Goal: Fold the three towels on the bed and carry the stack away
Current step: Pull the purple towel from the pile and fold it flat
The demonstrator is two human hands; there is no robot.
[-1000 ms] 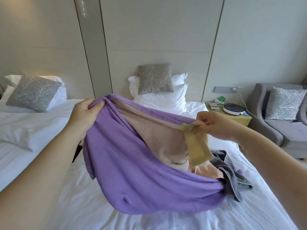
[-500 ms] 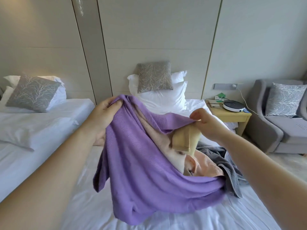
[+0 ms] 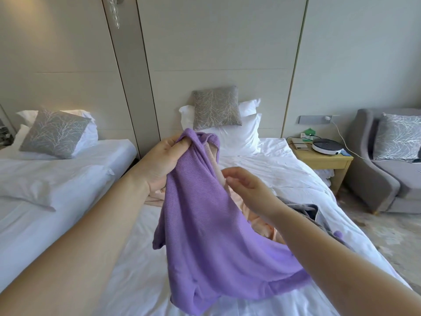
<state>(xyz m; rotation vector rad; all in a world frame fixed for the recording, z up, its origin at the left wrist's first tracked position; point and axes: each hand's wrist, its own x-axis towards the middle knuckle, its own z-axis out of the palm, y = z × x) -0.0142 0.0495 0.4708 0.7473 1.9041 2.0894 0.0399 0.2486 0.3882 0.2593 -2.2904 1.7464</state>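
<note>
Clutching the purple towel in the left grip, curled tight round a bunched top edge, high over the bed. Hanging from there in one long drape, pale underside peeping out near the top, lower end trailing onto the sheet at the near edge.

Over to the right grip: hovering just right of the hanging cloth, loosely curled, half open, nothing visibly pinched. Fingertips right beside the towel's edge; touching or not, cannot tell.

Behind the drape, down on the bed: the peach towel, crumpled, partly hidden by the purple one, with a bit more peach cloth showing left of it under the left wrist. Just right of that, the grey towel, rumpled too, partly tucked behind the right forearm. No folds in any of the three.

At the far end of the bed, white pillows with a grey patterned cushion propped upright on top. To the left, a second bed. To the right, a wooden counter carrying a round white device. Further right, a grey armchair.
</note>
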